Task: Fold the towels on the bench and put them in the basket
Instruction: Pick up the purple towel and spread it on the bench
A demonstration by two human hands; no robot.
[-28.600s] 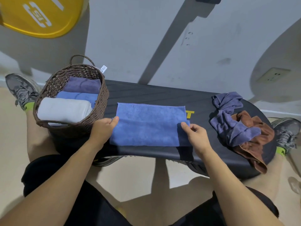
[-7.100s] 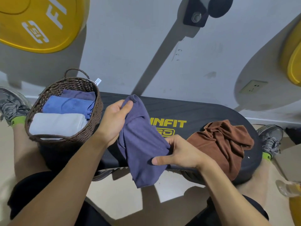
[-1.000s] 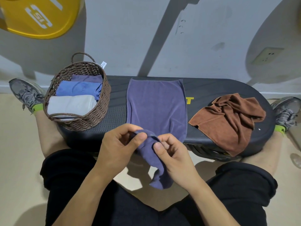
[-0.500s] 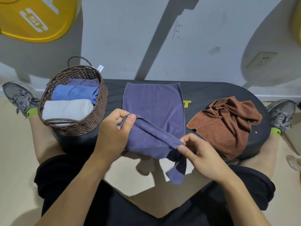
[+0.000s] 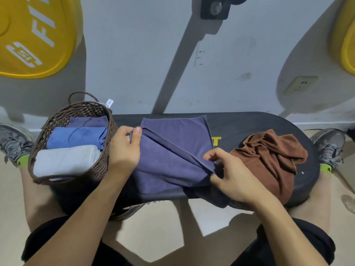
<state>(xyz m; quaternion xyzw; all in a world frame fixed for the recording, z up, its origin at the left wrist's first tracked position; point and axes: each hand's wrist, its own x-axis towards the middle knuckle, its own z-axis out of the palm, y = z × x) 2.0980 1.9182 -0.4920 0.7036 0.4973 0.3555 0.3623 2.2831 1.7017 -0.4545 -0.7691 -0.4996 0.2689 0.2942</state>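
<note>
Hemmed corners of purple microfibre towel [image 5: 172,154] pinched in left hand [image 5: 124,148] and right hand [image 5: 229,175], spread mid black padded bench [image 5: 240,123], between brown wicker basket [image 5: 80,114] of folded towels and crumpled brown towel [image 5: 269,156], grey wall [image 5: 134,54] behind

Woven wicker basket [image 5: 57,120], matt cloth towel [image 5: 172,150]

The left hand [image 5: 124,148] carried its corner of the purple towel [image 5: 172,150] up toward the far left corner. The right hand [image 5: 230,175] pulled the other corner rightward, so the near half folded over onto the worktop [image 5: 249,123].
</note>
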